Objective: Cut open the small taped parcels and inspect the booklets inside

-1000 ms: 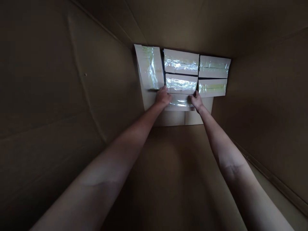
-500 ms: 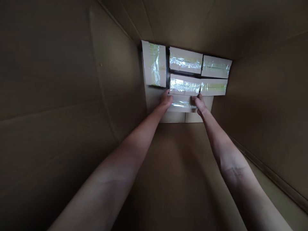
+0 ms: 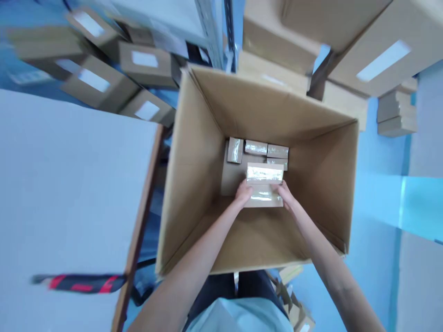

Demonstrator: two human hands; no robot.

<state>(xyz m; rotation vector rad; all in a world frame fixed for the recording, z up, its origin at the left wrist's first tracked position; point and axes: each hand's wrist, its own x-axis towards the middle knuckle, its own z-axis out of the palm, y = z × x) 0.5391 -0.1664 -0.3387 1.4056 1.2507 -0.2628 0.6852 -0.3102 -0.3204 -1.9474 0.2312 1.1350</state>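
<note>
A small cardboard box (image 3: pixel 265 188) with shiny clear tape on its faces is raised inside a large open carton (image 3: pixel 256 251). My left hand (image 3: pixel 244 192) grips its left end, and my right hand (image 3: pixel 284 193) grips the right end with the thumb over the near face. Beyond it, several similar taped boxes lie on the carton floor: an upright one (image 3: pixel 235 150) at the left, one in the middle (image 3: pixel 256 147), and one at the right (image 3: pixel 278 151) with another just below it, partly hidden by the held box.
To the left is a white table (image 3: pixel 69 184) with a brown edge, and a black-and-red tool (image 3: pixel 81 283) lies on it. Labelled cartons (image 3: pixel 94 80) are stacked at the upper left. Large cartons (image 3: pixel 377 55) stand beyond the far wall. Cardboard pieces (image 3: pixel 296 311) lie near my legs.
My hands have lifted the small box away from the others, towards me. My view has drawn back from deep inside the carton, so its rim and the room now show.
</note>
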